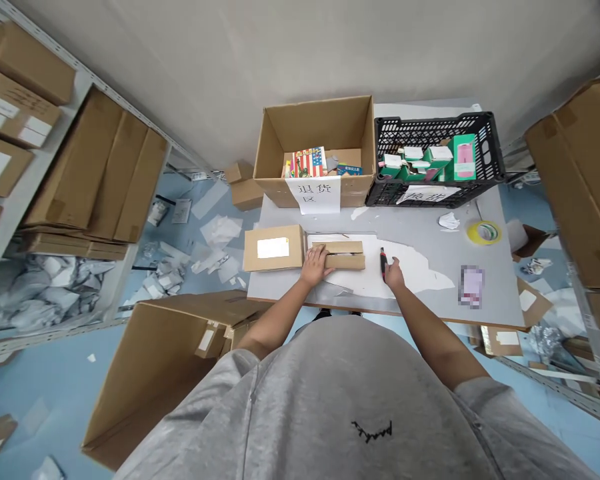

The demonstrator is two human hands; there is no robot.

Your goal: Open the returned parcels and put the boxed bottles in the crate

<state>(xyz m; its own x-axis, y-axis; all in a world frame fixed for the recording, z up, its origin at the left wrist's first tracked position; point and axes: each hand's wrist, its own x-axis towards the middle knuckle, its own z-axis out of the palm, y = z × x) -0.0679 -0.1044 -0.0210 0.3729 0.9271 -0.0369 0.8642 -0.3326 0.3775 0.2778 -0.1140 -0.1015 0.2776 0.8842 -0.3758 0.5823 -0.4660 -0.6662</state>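
A small cardboard box [349,262] lies on the table, with a narrow dark gap running along its top between the flaps. Across its left end, my left hand [314,265] grips the box with fingers over the top. My right hand [394,273] is closed around a red and black utility knife [383,261], held upright to the right of the box and apart from it. Just left of my left hand sits a closed carton [289,249] with a white label. Under the small box and the knife is a torn white sheet [415,268].
Behind stand an open carton [275,190] of books and a black plastic crate [497,160] of green boxes. A yellow tape roll [484,232] and crumpled paper [449,221] lie at right. A large open carton [150,373] stands on the floor, left of the grey table [500,293].
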